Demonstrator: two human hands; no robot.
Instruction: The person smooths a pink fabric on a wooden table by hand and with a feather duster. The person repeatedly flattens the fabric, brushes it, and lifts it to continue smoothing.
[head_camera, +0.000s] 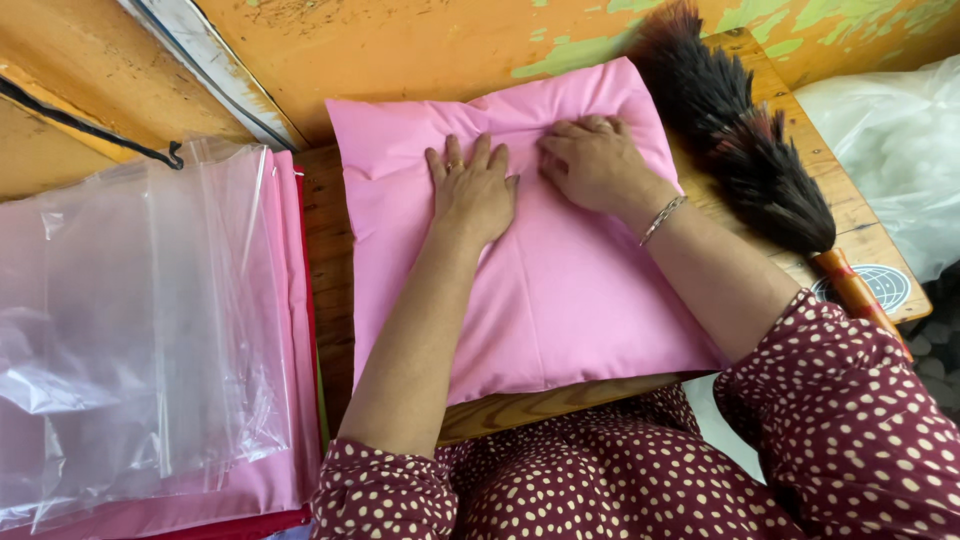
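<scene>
A pink pillow (560, 290) lies on a small wooden table (335, 260) in front of me. My left hand (472, 190) rests flat on its upper middle, fingers spread, a ring on one finger. My right hand (595, 160) presses on the pillow just to the right, fingers curled down into the fabric, a silver bracelet on the wrist. Neither hand grips anything. My sleeves are maroon with pale dots.
A dark feather duster (745, 150) with an orange handle lies on the table's right side. At left is a stack of pink cloth (285, 300) under clear plastic bags (130, 310). An orange wall (420, 40) is behind; a white plastic bag (890, 130) sits at far right.
</scene>
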